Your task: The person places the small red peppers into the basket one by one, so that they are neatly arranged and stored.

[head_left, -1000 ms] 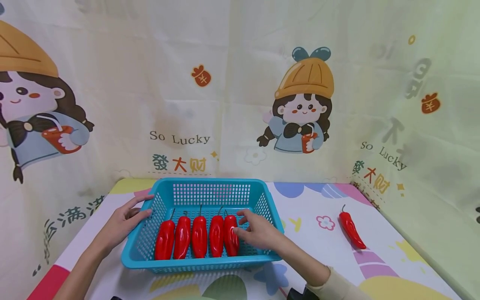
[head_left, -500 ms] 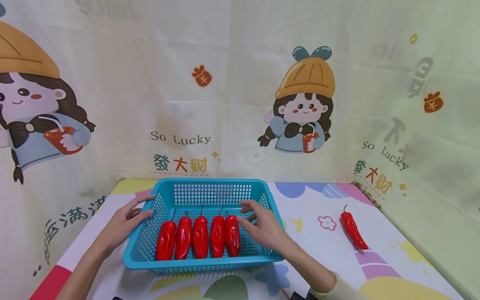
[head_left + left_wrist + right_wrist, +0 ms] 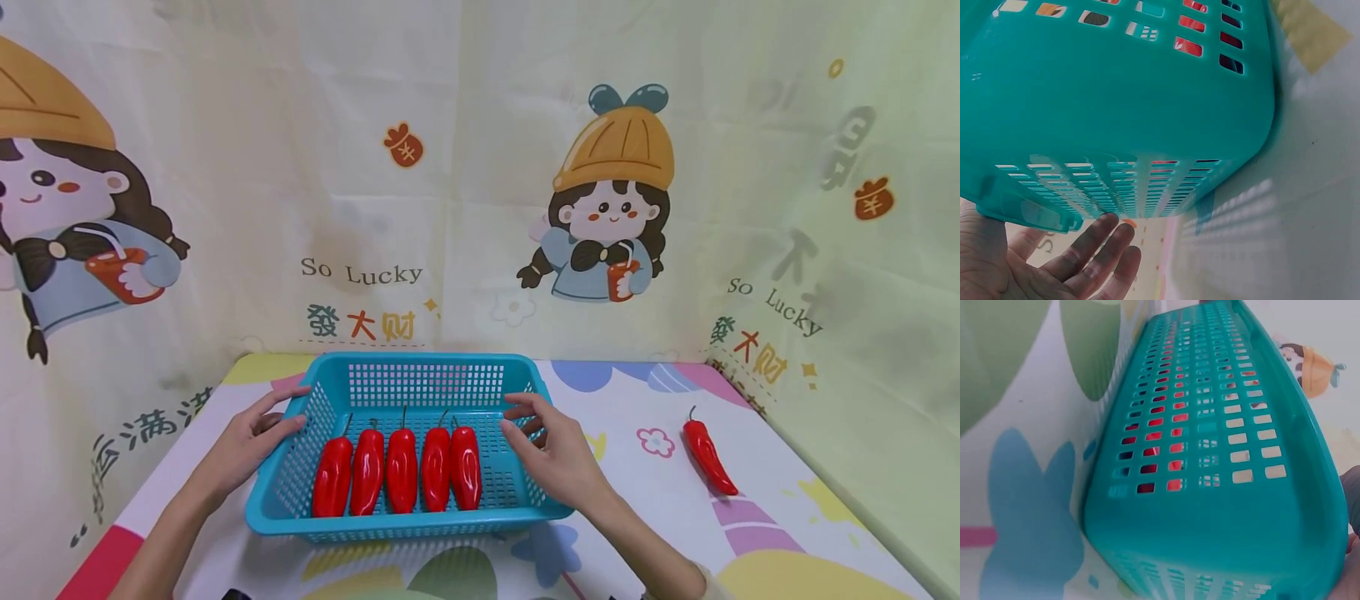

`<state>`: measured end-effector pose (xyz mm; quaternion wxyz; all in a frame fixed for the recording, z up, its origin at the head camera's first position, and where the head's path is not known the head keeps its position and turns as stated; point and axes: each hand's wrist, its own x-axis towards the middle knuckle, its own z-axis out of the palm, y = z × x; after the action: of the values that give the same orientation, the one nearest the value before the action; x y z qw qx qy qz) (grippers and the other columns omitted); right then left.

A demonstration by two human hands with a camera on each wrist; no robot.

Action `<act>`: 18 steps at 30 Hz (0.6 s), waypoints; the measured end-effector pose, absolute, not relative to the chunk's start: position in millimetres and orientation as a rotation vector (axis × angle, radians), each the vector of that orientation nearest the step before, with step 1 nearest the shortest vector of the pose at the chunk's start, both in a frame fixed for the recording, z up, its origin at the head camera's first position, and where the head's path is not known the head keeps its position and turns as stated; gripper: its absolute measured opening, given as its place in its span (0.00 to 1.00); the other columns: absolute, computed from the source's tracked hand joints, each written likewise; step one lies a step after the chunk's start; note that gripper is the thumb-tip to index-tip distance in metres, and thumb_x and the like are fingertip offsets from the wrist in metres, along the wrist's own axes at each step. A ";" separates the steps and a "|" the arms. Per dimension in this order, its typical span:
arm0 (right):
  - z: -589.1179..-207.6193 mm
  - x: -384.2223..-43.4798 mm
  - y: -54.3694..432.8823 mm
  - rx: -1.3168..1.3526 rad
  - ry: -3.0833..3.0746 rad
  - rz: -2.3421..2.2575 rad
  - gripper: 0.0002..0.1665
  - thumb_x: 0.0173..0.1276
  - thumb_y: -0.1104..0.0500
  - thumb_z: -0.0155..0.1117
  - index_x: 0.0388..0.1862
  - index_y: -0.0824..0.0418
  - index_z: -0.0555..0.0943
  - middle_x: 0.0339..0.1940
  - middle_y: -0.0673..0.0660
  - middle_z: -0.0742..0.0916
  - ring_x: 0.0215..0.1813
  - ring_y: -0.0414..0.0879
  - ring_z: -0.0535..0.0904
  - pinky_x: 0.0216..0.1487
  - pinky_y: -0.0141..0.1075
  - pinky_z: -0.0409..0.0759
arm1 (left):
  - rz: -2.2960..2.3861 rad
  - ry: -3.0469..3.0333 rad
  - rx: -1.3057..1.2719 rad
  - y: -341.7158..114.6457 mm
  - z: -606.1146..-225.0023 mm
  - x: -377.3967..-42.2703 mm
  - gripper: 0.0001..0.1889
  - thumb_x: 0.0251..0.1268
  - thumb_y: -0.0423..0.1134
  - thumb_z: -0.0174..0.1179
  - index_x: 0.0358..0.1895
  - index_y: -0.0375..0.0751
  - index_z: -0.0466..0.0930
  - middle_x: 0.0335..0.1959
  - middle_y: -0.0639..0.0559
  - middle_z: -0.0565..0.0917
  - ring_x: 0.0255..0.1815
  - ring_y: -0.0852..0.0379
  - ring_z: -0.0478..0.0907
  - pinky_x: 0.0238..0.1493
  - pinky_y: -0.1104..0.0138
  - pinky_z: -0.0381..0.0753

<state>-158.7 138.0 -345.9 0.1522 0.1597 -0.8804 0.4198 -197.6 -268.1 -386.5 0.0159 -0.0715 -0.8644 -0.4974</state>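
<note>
Several glossy red chili peppers (image 3: 402,472) lie side by side in a turquoise plastic basket (image 3: 420,527), stems toward the back wall. At the basket's left rim, my left hand (image 3: 243,446) holds on with thumb and index finger over the edge. In the left wrist view, the other fingers (image 3: 1100,265) of this hand spread below the rim by the outer wall. My right hand (image 3: 558,454) is over the basket's right side, fingers apart and bent loosely, holding nothing. Only a sliver of it shows beyond the rim in the right wrist view.
One more red chili pepper (image 3: 708,458) lies on the patterned tablecloth (image 3: 637,517) to the right of the basket. A cartoon-printed curtain (image 3: 480,208) hangs behind the table and along its sides.
My right hand has moved right, away from the rightmost chili pepper in the basket to the basket's right side. The left hand stays at the left rim.
</note>
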 end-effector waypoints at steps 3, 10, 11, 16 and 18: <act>-347.2 -156.1 144.3 0.412 -2.518 1.221 0.27 0.67 0.58 0.73 0.64 0.54 0.79 0.48 0.49 0.89 0.39 0.38 0.85 0.40 0.31 0.86 | -1.558 -2.689 -0.226 -268.1 -387.8 -198.5 0.34 0.78 0.47 0.57 0.80 0.43 0.57 0.64 0.27 0.77 0.53 0.41 0.85 0.41 0.58 0.90; -349.4 -153.4 159.6 0.369 -2.521 1.206 0.24 0.69 0.59 0.72 0.63 0.55 0.80 0.47 0.49 0.89 0.40 0.39 0.85 0.41 0.32 0.86 | -1.565 -2.692 -0.226 -266.7 -387.2 -197.2 0.35 0.77 0.48 0.58 0.81 0.44 0.56 0.67 0.26 0.74 0.56 0.37 0.83 0.43 0.56 0.90; -349.3 -153.4 161.6 0.366 -2.523 1.196 0.24 0.69 0.59 0.72 0.63 0.55 0.80 0.47 0.50 0.89 0.40 0.39 0.85 0.42 0.32 0.86 | -1.562 -2.694 -0.228 -266.7 -386.9 -197.2 0.36 0.77 0.48 0.58 0.81 0.44 0.56 0.67 0.26 0.74 0.56 0.36 0.83 0.43 0.56 0.90; -348.8 -153.0 170.9 0.334 -2.518 1.154 0.23 0.70 0.59 0.70 0.63 0.57 0.80 0.47 0.50 0.89 0.42 0.41 0.85 0.43 0.33 0.85 | -1.554 -2.692 -0.226 -267.0 -386.2 -197.0 0.36 0.77 0.48 0.58 0.81 0.43 0.56 0.67 0.26 0.74 0.57 0.35 0.83 0.44 0.54 0.89; -348.4 -152.7 174.1 0.317 -2.512 1.148 0.23 0.70 0.59 0.70 0.63 0.57 0.80 0.48 0.50 0.89 0.42 0.41 0.85 0.43 0.33 0.85 | -1.561 -2.688 -0.223 -266.7 -386.0 -196.2 0.36 0.77 0.48 0.58 0.81 0.43 0.56 0.67 0.26 0.74 0.57 0.34 0.83 0.44 0.54 0.89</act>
<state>-152.7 174.1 -348.4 0.1798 0.1122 -0.8888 0.4062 -196.2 -266.7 -386.0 0.0126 -0.0716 -0.8624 -0.5010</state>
